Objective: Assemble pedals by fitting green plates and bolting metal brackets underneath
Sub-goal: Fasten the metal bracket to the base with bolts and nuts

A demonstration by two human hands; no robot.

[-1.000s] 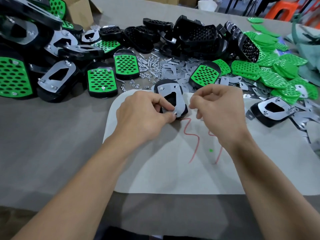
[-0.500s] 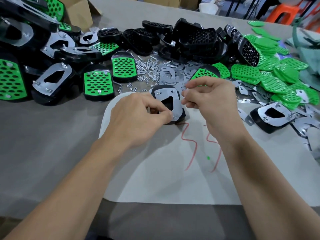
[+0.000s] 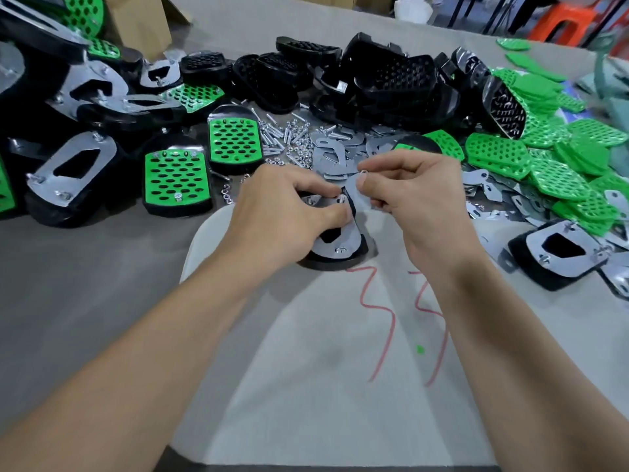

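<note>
Pedal [image 3: 340, 262] lies upside down at the far edge of our white sheet [image 3: 323, 369], metal bracket [image 3: 345, 241] on top. Our left hand [image 3: 286, 216] grips its far end, fingers curled; our right hand [image 3: 418, 202] pinches a small nut [image 3: 363, 172] just above it. Green plates [image 3: 544, 165] heap far right.

No legible text, red zigzag scrawls [image 3: 381, 311] on white sheet [image 3: 306, 403]
</note>
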